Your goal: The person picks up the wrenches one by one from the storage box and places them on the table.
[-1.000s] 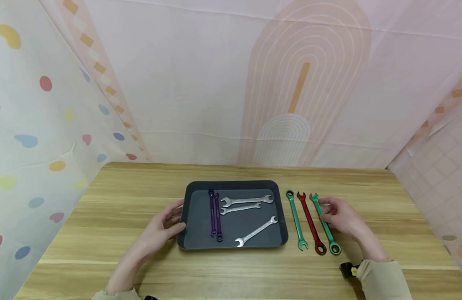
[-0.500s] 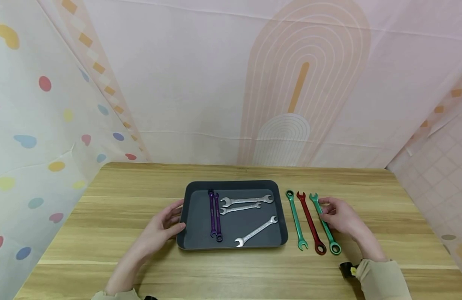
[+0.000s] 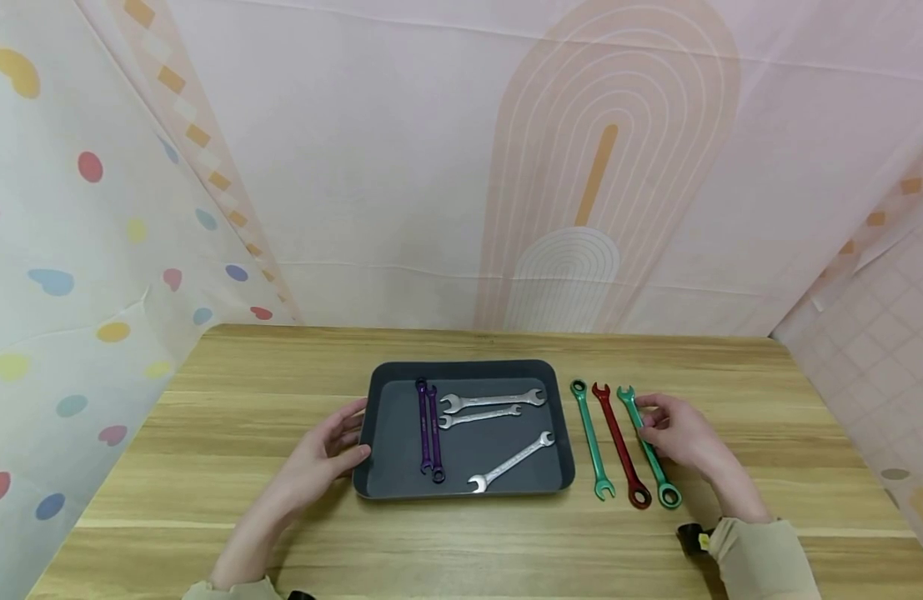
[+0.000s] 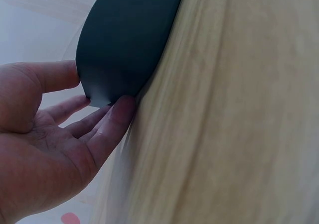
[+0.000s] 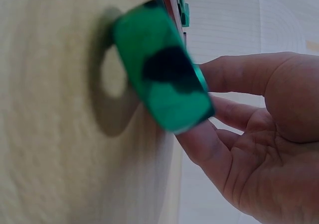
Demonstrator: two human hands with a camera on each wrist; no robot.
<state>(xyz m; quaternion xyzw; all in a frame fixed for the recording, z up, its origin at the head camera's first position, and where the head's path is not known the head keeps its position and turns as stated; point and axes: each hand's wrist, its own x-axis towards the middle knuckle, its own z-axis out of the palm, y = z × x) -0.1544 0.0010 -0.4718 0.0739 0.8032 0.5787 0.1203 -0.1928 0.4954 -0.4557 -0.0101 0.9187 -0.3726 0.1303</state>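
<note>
My left hand (image 3: 326, 458) holds the left side of a dark grey tray (image 3: 389, 492), thumb at the rim and fingers along the outer wall. The left wrist view shows these fingertips against the tray's corner (image 4: 124, 40). With thumb and fingers, my right hand (image 3: 679, 429) pinches the rightmost green ratcheting wrench (image 3: 652, 458) near its upper half; its ring end faces down toward me. Close up in the right wrist view, that green ring end (image 5: 164, 79) casts a shadow on the table. Left of it lie a red wrench (image 3: 621, 444) and another green wrench (image 3: 591, 437), roughly parallel.
Inside the tray, two purple wrenches (image 3: 424, 429) lie side by side at the left. Two silver wrenches (image 3: 494, 402) lie crosswise at the upper right, and a third silver wrench (image 3: 514, 461) slants below them. Patterned cloth (image 3: 356, 208) hangs behind the wooden table (image 3: 469, 550).
</note>
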